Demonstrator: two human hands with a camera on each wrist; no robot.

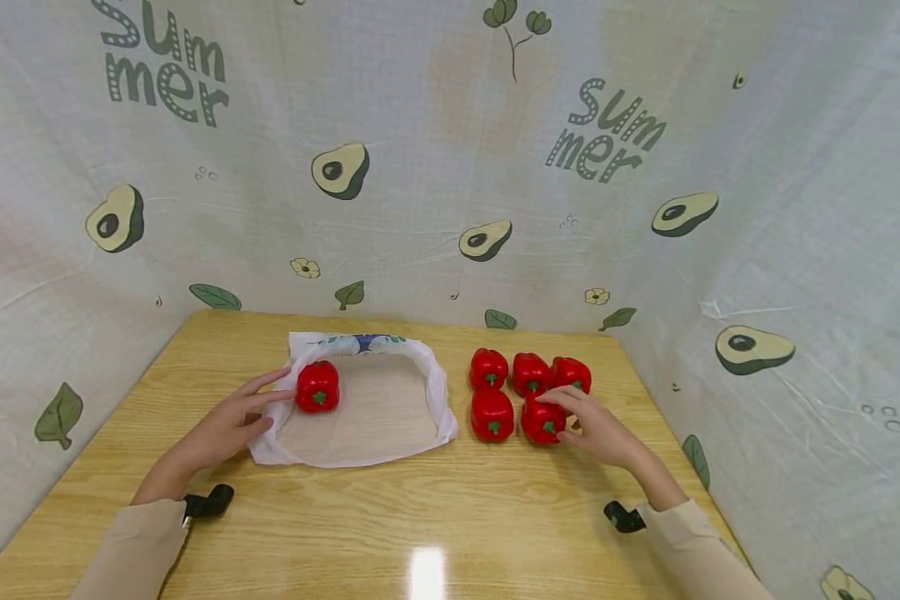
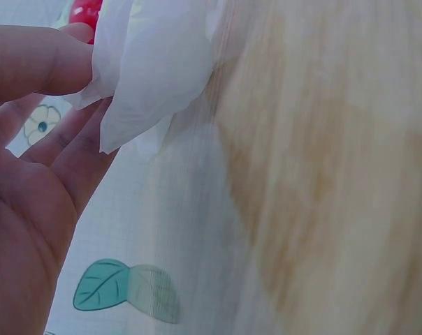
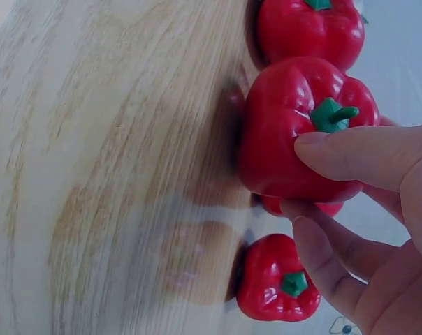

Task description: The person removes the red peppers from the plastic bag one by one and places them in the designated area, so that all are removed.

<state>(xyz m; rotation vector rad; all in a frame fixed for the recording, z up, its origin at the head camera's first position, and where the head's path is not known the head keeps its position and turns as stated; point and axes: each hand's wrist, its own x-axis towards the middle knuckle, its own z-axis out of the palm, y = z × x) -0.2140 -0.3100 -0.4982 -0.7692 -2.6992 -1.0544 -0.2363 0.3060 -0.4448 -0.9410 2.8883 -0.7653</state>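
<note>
A white plastic bag [image 1: 450, 425] lies with its mouth spread wide on the wooden table. Inside it, near the left rim, is a red bell pepper [image 1: 318, 387] with a green stem. My left hand [image 1: 228, 427] holds the bag's left rim between thumb and fingers; the left wrist view shows the thin plastic [image 2: 158, 70] in that grip. On the right, my right hand [image 1: 596, 427] grips the front right bell pepper [image 3: 274, 153], thumb on its stem side. Whether this pepper is off the table I cannot tell.
Around the gripped pepper stand several more red bell peppers, one beside it at the front [image 1: 492, 414] and a back row [image 1: 531, 374]. A cloth printed with avocados [image 1: 341, 171] hangs behind the table [image 1: 420, 508] and along its sides.
</note>
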